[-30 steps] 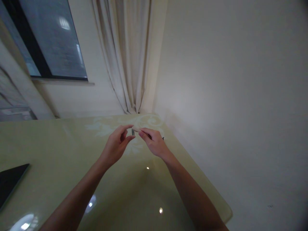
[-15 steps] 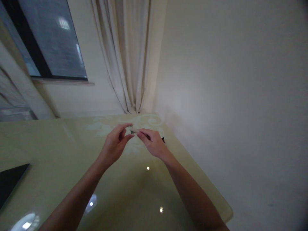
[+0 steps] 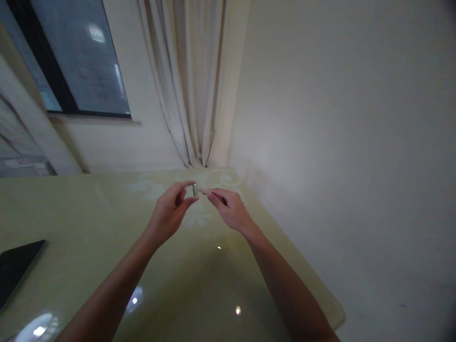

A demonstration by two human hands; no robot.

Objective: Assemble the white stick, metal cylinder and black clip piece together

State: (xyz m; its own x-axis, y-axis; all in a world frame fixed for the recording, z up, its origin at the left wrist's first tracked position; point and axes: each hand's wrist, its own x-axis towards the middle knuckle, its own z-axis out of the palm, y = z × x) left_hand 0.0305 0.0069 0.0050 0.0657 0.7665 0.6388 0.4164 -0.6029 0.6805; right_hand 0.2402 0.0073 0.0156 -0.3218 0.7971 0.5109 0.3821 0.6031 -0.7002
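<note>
Between the thumb and index finger of my left hand (image 3: 171, 209), a small narrow green piece with silvery edges (image 3: 194, 190) is pinched by its two ends and held upright. Whether it is a circuit board or something else is too small to tell. My right hand (image 3: 231, 209) is closed around a slim pale stick-like thing (image 3: 204, 191), whose light tip points left at the green piece. A slight gap seems to separate the tip from the green piece. Most of the pale thing is hidden by my right fingers.
Both hands are above a glossy pale green table (image 3: 107, 223) with a floral pattern. A flat black object (image 3: 19, 266) lies at its left. Beyond the far edge hangs a curtain (image 3: 188, 95); a wall (image 3: 338, 142) runs along the right side.
My right hand has drawn a little to the right, taking the pale tip off the front of the green piece. My left hand keeps its pinch almost unmoved.
</note>
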